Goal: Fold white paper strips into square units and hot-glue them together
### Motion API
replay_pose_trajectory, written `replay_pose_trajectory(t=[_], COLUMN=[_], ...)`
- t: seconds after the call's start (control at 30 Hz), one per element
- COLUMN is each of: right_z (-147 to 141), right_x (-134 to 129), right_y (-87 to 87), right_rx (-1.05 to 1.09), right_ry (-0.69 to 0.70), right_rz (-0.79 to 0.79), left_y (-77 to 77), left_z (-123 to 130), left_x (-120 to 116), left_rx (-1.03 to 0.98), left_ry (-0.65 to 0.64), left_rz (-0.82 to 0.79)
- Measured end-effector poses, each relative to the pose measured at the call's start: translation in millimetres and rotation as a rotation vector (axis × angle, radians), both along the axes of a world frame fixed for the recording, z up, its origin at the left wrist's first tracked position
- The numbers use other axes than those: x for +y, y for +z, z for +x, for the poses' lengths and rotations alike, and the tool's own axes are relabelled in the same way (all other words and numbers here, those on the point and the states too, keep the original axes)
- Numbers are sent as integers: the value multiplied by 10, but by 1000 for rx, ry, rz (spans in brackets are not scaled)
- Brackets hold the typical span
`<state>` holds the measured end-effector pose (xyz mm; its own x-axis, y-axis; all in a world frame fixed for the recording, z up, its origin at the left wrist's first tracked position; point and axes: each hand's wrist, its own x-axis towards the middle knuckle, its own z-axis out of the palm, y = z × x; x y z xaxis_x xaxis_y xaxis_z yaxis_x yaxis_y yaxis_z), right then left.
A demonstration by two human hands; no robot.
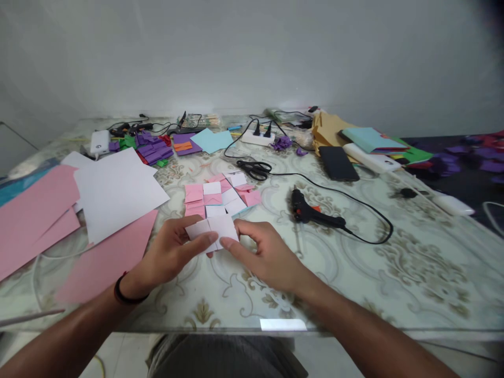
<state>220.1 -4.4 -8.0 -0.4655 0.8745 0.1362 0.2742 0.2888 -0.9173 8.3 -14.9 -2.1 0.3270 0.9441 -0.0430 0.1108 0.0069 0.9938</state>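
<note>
My left hand [169, 252] angled in from 7 o'clock, my right hand [268, 254] from 4. Thumbs nearly meeting, fingers of both closed on small white paper [222, 231], center of view. Paper matte, creased, probably folded in layers. Just beyond, at 12, flat pink and white folded pieces [212, 198]. Black scissors [255, 169] at 1, glossy glue gun [315, 210] at 2, large white sheet [118, 194] at 10, overlapping pink sheets.

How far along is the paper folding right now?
The small pink and white pieces beyond the hands look folded already. The left hand and right hand hold a creased white piece. The large white sheet and pink sheets look unfolded; whether they're needed, I can't tell.
</note>
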Motion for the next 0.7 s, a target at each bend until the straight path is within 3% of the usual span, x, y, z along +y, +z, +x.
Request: replay_pose_trajectory(t=[0.3, 0.7], right_z=[9, 17], right_x=[23, 46], right_y=[-32, -24], right_rx=[9, 65], right_ry=[-62, -107], right_rz=[24, 14], left_y=[-36, -56], left_z=[-63, -70], left_x=[19, 5], left_rx=[10, 147], left_ry=[35, 49], left_rz=[-59, 110])
